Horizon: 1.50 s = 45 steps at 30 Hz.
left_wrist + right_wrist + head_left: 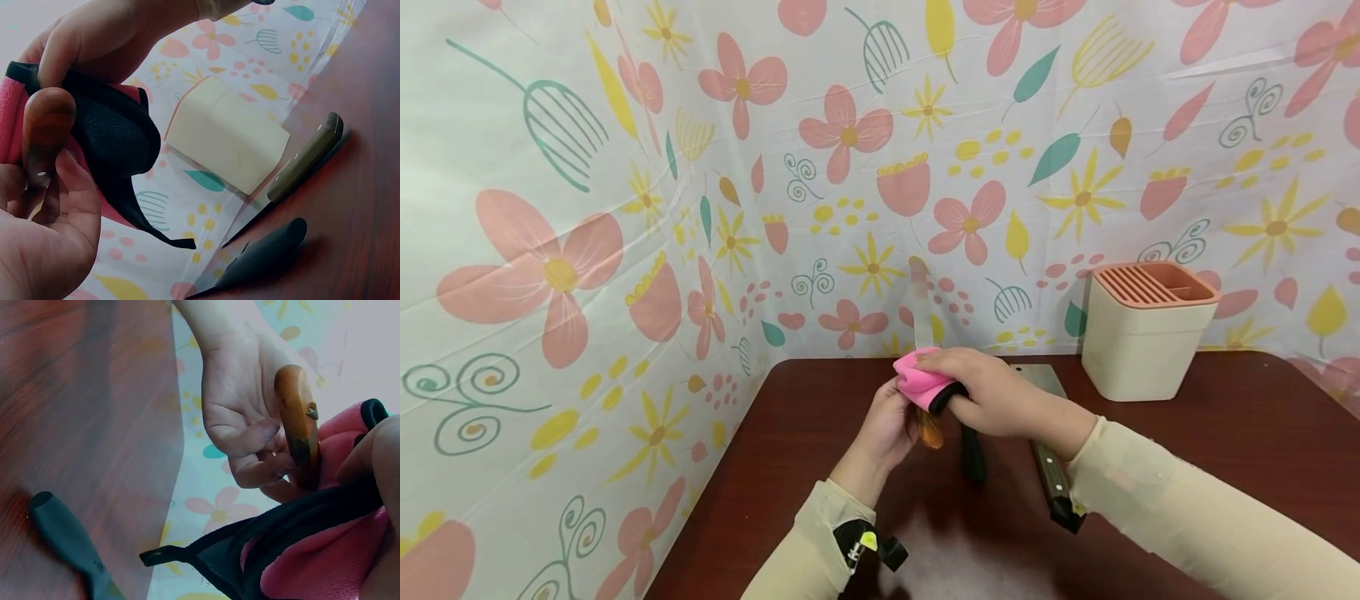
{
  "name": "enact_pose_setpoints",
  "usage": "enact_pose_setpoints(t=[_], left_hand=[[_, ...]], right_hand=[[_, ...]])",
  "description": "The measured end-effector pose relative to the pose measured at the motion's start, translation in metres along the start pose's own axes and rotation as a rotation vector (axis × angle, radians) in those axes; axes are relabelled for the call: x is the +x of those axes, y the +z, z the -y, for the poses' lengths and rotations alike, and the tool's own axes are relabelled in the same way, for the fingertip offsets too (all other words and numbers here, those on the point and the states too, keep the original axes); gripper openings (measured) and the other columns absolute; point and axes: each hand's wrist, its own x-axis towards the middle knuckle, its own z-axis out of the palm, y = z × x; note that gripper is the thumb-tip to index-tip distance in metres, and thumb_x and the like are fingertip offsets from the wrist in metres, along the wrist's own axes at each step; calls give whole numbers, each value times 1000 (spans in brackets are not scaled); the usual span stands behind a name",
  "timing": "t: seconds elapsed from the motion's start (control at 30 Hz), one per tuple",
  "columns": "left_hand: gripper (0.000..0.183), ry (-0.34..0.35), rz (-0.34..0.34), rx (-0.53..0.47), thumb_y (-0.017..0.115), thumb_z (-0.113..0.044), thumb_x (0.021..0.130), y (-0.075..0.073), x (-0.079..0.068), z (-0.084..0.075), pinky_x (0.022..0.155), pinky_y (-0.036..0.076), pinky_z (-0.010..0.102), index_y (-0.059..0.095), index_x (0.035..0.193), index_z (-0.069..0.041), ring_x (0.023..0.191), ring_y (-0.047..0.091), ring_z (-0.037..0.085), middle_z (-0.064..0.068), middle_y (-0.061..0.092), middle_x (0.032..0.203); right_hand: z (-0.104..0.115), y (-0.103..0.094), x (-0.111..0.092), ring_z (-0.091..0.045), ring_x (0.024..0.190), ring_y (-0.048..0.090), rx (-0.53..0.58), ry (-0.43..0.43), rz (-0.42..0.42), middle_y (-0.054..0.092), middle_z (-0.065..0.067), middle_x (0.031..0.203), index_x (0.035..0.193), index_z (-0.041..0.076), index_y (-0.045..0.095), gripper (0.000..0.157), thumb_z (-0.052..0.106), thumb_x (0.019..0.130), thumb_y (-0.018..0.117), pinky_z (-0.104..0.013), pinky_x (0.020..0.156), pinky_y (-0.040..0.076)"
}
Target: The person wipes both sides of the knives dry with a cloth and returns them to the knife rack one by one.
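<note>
A knife with a wooden handle is held upright above the table, its blade pointing at the wall. My left hand grips it low, around the handle's upper end; the brown handle sticks out past the fingers in the left wrist view. With my right hand I hold a pink cloth with black edging wrapped about the lower blade. The cloth hides that stretch of blade. In the right wrist view, a loose strap-like corner of the cloth hangs away from the handle.
On the dark red-brown table lie a black-handled knife and a broad-bladed knife with a riveted handle, partly under my right forearm. A cream holder with an orange slotted top stands at back right. Floral sheeting hangs behind.
</note>
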Motion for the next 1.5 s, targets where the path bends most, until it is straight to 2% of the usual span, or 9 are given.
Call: enact_pose_setpoints(t=[0.17,0.27,0.43,0.63,0.87,1.03,1.1,1.23,1.5], left_hand=[[32,-12,-19,-1,44,-10,109,-2,1,-1,63,56,15,74,107,-19,68,68,1,-7,73,85],[31,-10,-18,0,42,-10,109,-3,2,-2,59,54,15,70,122,-16,69,68,0,-7,74,93],[39,-20,2,7,40,-12,110,-5,2,-6,62,57,15,49,147,-7,76,71,-1,-9,74,106],[37,-52,44,40,44,-12,108,-6,-1,-9,57,56,18,55,143,-8,72,69,2,-8,72,107],[39,-76,99,90,45,-12,108,-7,-2,-11,67,61,22,55,145,-5,89,72,4,-4,72,114],[39,-87,122,99,45,-10,109,-7,-3,-12,60,58,17,53,145,0,79,71,2,-4,74,106],[38,-95,121,106,45,-10,109,-7,-3,-13,56,56,16,53,144,0,73,70,1,-4,74,103],[40,-108,120,128,45,-11,109,-7,-3,-14,61,58,17,51,146,2,75,72,1,-4,75,101],[38,-141,85,198,49,-10,106,-8,-2,-15,63,59,19,54,142,2,72,71,2,-5,76,90]], right_hand=[[6,-3,-3,-22,121,66,8,12,7,70,-4,131,131,11,67,51,-4,83,60,-47,103,54],[10,-4,-6,-20,121,66,4,26,21,70,-3,129,130,13,68,52,-4,81,60,-46,102,55],[14,-6,-10,-21,121,66,14,-2,25,71,-3,127,128,10,69,51,-5,80,61,-45,102,55],[16,-12,-14,-19,120,66,26,-1,63,71,-1,127,127,14,70,51,-6,81,60,-45,99,56],[17,-15,-22,-19,124,65,11,-25,102,70,3,127,125,20,71,53,-6,80,59,-45,99,57],[18,-18,-27,-16,123,65,9,-55,129,70,5,127,124,20,70,52,-5,80,60,-44,99,56],[19,-18,-29,-15,122,65,3,-76,143,70,5,127,125,19,70,51,-5,80,61,-43,99,56],[22,-19,-31,-14,121,65,-8,-103,167,70,7,125,124,19,70,51,-5,80,61,-43,99,56],[29,-21,-34,-7,117,63,17,-79,232,68,16,122,118,27,71,49,-4,82,59,-38,98,56]])
